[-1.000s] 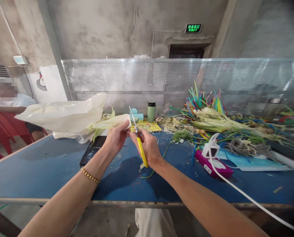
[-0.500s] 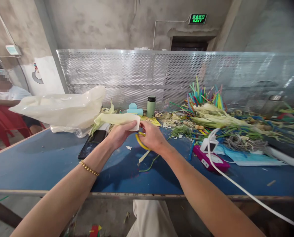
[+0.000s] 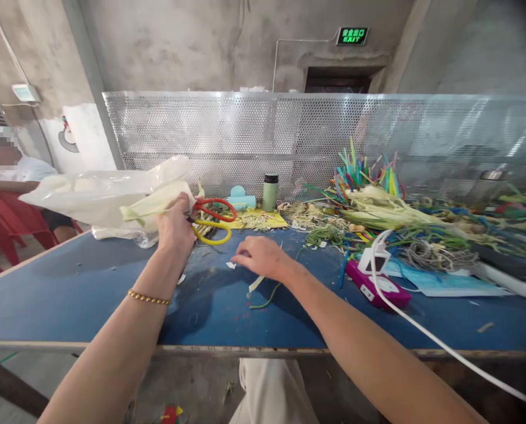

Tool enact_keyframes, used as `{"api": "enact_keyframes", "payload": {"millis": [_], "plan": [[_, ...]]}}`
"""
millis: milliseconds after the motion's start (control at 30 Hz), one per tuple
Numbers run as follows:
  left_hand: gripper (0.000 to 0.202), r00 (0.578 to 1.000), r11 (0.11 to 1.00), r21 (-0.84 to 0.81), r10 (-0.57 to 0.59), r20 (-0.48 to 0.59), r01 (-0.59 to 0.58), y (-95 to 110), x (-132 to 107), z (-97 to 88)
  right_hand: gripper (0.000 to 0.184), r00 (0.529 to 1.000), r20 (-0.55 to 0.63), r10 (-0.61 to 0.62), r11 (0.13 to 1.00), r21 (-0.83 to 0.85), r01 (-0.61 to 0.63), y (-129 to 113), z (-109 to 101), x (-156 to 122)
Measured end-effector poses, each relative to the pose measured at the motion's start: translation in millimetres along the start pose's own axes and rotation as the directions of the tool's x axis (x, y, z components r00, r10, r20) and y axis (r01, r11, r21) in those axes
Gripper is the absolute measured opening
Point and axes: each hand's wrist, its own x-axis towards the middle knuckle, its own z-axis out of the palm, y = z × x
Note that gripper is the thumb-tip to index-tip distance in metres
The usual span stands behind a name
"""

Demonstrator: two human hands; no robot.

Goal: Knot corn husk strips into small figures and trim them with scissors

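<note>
My left hand [image 3: 173, 227] is raised above the blue table [image 3: 77, 294] and closed around a pale green corn husk [image 3: 150, 203]. The same hand holds a pair of scissors [image 3: 212, 222] whose red and yellow handle loops stick out to the right. My right hand [image 3: 259, 257] hovers palm down just over the table and holds nothing, its fingers loosely bent. Its fingertips are close to a small white scrap [image 3: 230, 265]. A pale strip and a green strand [image 3: 263, 294] lie under the right wrist.
A plastic bag [image 3: 99, 191] lies at the back left, with a green bottle [image 3: 270, 192] and a yellow sheet [image 3: 256, 219] mid-back. Husks and coloured straws [image 3: 378, 200] are piled on the right. A pink device [image 3: 378, 282] with a white cable [image 3: 443, 347] sits near my right arm. A seated person [image 3: 7, 171] is at far left.
The scissors passed from my right hand to my left, which moved left and up with the husk. My right hand let go and dropped toward the table.
</note>
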Motion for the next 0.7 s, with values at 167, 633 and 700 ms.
{"api": "enact_keyframes", "payload": {"millis": [167, 633, 700], "plan": [[0.016, 0.999, 1.000, 0.004, -0.003, -0.041, 0.004, 1.2, 1.7, -1.4, 0.009, 0.998, 0.042, -0.043, 0.997, 0.069, 0.040, -4.9, 32.4, 0.6], [0.019, 0.997, 0.996, 0.048, -0.079, 0.007, 0.079, -10.6, -8.8, 1.5, 0.024, 0.649, -0.516, 0.559, 0.796, 0.115, -0.594, 73.3, -67.1, 4.7], [0.020, 0.995, 0.993, 0.065, -0.096, 0.027, 0.094, -13.6, -10.2, 1.5, 0.023, 0.712, -0.312, 0.629, 0.772, 0.139, -0.621, 75.2, -80.7, -4.7]]}}
